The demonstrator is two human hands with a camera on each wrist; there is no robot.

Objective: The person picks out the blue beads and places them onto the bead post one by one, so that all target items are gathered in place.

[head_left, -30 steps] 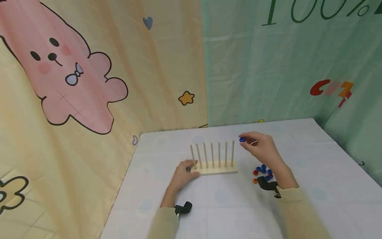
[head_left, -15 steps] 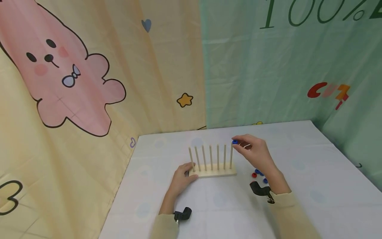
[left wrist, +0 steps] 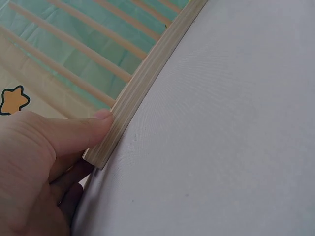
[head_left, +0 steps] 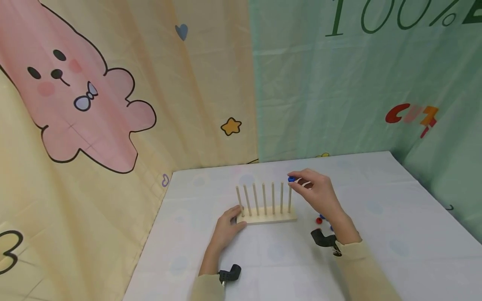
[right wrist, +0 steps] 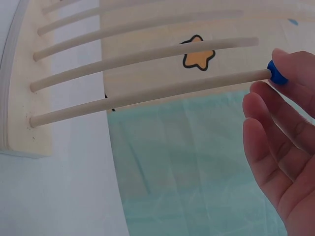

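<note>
A wooden peg rack (head_left: pixel 267 217) stands on the table, with a row of several thin upright pegs. My left hand (head_left: pixel 226 226) grips the left end of its base; in the left wrist view the thumb (left wrist: pixel 83 132) presses the base's side. My right hand (head_left: pixel 316 190) pinches a blue bead (head_left: pixel 291 179) between thumb and fingers at the top of the rightmost peg (head_left: pixel 289 200). In the right wrist view the blue bead (right wrist: pixel 277 73) sits right at that peg's tip, and the other fingers are loosely bent below it.
A red bead (head_left: pixel 319 220) and some blue beads lie on the white-covered table (head_left: pixel 278 259), partly hidden behind my right wrist. Printed curtains (head_left: pixel 211 83) hang behind and beside the table.
My right hand has carried the blue bead left, from beside the rack to the top of the rightmost peg. My left hand keeps its hold on the base.
</note>
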